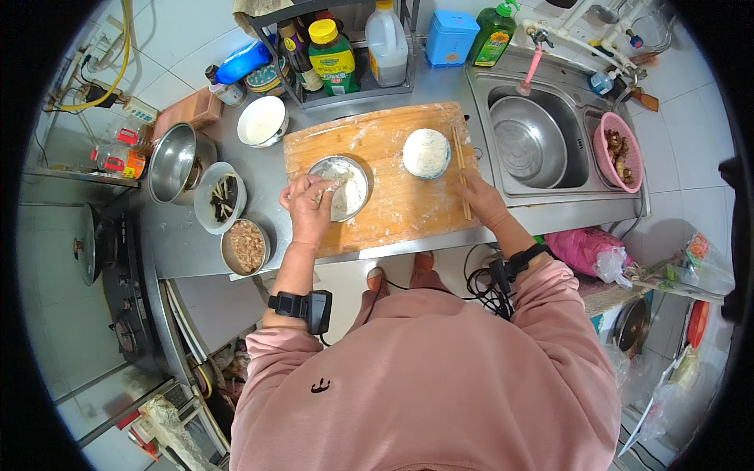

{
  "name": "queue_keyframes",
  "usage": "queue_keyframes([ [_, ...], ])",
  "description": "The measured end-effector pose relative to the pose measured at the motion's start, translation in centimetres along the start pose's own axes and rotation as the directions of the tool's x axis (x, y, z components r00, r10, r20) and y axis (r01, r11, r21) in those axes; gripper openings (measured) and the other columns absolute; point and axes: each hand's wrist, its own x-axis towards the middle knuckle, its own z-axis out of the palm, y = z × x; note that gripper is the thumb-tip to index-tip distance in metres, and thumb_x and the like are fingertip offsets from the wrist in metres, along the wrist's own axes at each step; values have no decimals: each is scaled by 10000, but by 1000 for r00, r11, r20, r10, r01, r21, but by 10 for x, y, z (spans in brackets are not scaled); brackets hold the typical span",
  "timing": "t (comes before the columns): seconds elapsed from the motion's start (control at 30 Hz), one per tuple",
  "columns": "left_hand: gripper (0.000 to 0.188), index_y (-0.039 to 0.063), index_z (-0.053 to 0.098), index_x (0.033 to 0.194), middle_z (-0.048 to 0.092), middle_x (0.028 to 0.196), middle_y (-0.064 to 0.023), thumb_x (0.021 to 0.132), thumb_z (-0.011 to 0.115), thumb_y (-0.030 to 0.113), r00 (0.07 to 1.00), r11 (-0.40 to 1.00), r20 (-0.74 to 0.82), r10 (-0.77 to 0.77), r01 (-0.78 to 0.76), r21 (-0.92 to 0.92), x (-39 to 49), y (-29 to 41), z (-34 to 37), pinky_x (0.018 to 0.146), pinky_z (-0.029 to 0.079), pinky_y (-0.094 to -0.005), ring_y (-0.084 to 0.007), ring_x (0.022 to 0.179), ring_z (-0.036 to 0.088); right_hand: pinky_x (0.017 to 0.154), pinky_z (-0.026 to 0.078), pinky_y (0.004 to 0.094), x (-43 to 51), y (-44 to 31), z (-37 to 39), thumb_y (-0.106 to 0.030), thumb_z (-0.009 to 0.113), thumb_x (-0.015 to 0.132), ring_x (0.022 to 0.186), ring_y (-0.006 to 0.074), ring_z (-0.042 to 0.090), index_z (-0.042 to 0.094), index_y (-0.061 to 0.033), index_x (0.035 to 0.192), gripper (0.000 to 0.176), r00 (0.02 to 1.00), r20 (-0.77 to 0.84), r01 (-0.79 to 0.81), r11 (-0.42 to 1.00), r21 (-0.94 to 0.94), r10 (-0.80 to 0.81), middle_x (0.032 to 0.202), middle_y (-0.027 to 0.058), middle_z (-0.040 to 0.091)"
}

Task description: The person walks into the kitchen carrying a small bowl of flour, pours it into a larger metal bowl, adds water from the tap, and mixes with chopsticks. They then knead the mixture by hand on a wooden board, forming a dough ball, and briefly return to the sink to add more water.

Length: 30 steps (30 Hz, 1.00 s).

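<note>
My left hand (311,206) is over the left side of a metal bowl (366,187) that holds white flour or dough. Its fingertips are bunched together, and I cannot tell whether something is between them. My right hand (480,197) rests at the right edge of a floured wooden board (389,212), with its fingers on a pair of wooden chopsticks (457,144). Whether it grips them is unclear. Between the hands, farther back on the board, stands a bowl heaped with white flour (426,153).
Left of the board are a white bowl (262,122), a large steel bowl (171,165), a bowl of dark and pale strips (221,199) and a bowl of minced filling (246,246). A sink (571,97) with a metal basin (528,141) lies to the right.
</note>
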Motion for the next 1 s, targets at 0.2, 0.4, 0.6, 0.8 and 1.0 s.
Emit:
queue_keyframes([
  [0.2, 95, 140, 731, 875, 652, 861, -25, 833, 700, 219, 1000, 998, 13, -3, 3, 65, 0, 5, 0, 947, 294, -441, -219, 857, 605, 827, 544, 360, 7, 7, -4, -32, 584, 801, 1059, 334, 600, 608, -114, 1127, 337, 999, 38, 20, 1000, 14, -20, 1264, 164, 555],
  [0.4, 160, 119, 727, 875, 624, 799, -70, 878, 653, 261, 1000, 991, 8, -27, 25, 129, 1, 9, 0, 802, 401, -422, -269, 788, 596, 853, 508, 424, 53, -14, -17, -132, 591, 879, 1071, 377, 589, 609, -76, 1163, 290, 785, 214, -610, 667, 428, 582, 1200, 179, 595],
  [0.6, 93, 62, 716, 906, 612, 808, -119, 858, 657, 116, 992, 984, -78, -99, 86, -155, 0, 3, -1, 727, 499, -388, -299, 791, 621, 873, 479, 462, 96, -39, -21, -151, 637, 847, 1030, 388, 589, 602, -55, 1184, 352, 772, 17, -615, 741, 268, 635, 1139, 206, 605],
  [0.8, 130, 71, 722, 945, 615, 909, -111, 824, 678, 67, 974, 952, -7, -228, 221, -211, -3, 2, -5, 756, 505, -383, -306, 823, 618, 817, 505, 425, 119, -49, -23, -100, 670, 786, 979, 344, 607, 607, -98, 1168, 387, 969, 93, -233, 971, 47, 228, 1044, 146, 615],
  [1.0, 162, 60, 702, 979, 603, 911, -113, 820, 672, 45, 985, 978, -50, -164, 156, -140, -4, 5, -7, 764, 505, -376, -314, 830, 617, 810, 517, 432, 141, -49, -12, -18, 664, 743, 962, 364, 625, 632, -63, 1100, 362, 916, 304, -271, 963, -10, 261, 1018, 186, 634],
])
